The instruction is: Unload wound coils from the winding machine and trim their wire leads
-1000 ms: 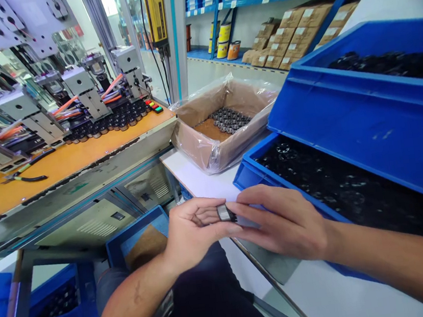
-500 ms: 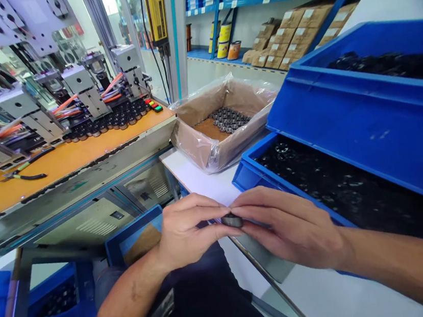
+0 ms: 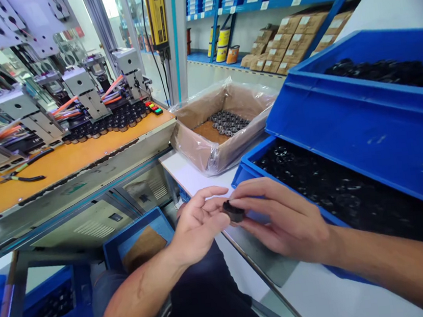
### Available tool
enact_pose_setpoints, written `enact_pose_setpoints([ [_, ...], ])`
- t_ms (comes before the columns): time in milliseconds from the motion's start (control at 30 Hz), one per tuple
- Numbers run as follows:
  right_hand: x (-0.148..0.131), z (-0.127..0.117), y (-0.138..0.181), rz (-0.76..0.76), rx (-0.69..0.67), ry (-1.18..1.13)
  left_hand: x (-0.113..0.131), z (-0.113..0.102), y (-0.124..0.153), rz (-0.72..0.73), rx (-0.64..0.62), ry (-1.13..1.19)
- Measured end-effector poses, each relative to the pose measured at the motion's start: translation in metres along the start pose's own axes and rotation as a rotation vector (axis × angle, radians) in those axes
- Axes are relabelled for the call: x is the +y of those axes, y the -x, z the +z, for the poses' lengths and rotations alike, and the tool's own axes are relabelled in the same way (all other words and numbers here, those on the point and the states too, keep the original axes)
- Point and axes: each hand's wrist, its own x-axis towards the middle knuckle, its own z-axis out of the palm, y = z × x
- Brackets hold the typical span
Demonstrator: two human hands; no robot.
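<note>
A small round black part [image 3: 233,211], short and cylindrical with a notched upper edge, is pinched between the thumb and fingers of my right hand [image 3: 284,219]. My left hand [image 3: 200,226] is beside it, palm turned partly up and fingers apart. Its thumb tip is right at the part's left side; whether it touches, I cannot tell. Both hands are above the near edge of the white table [image 3: 182,175]. To the right of my right hand stands a blue bin [image 3: 249,166] filled with dark parts.
A plastic-lined carton [image 3: 211,156] with rows of dark parts sits beyond my hands. Another blue bin [image 3: 344,106] rises at right. On the left, an orange bench [image 3: 76,157] carries a machine, several round black parts [image 3: 114,120] and pliers [image 3: 24,171]. A blue crate [image 3: 109,251] is below.
My left fingers have loosened from the black part and spread, the palm turning upward. The part, tipped differently, stays in my right hand, which has shifted slightly left.
</note>
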Motion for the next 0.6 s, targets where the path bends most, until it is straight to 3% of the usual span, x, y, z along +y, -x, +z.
enact_pose_setpoints([
  [100, 0.0, -0.003, 0.001, 0.015, -0.015, 0.008, 0.002, -0.003, 0.002, 0.074, -0.055, -0.099],
  [267, -0.001, -0.006, 0.002, 0.033, -0.031, -0.01, 0.014, -0.013, 0.0, 0.438, -0.033, -0.644],
  [367, -0.004, -0.004, 0.001, 0.03, -0.045, -0.02, 0.017, -0.014, -0.003, 0.602, -0.029, -0.82],
  [500, -0.002, -0.006, 0.002, 0.044, -0.058, -0.014, 0.015, -0.011, -0.002, 0.732, -0.003, -0.931],
  [600, 0.012, -0.021, 0.002, 0.046, -0.099, 0.048, 0.033, -0.02, -0.001, 0.793, 0.064, -1.11],
])
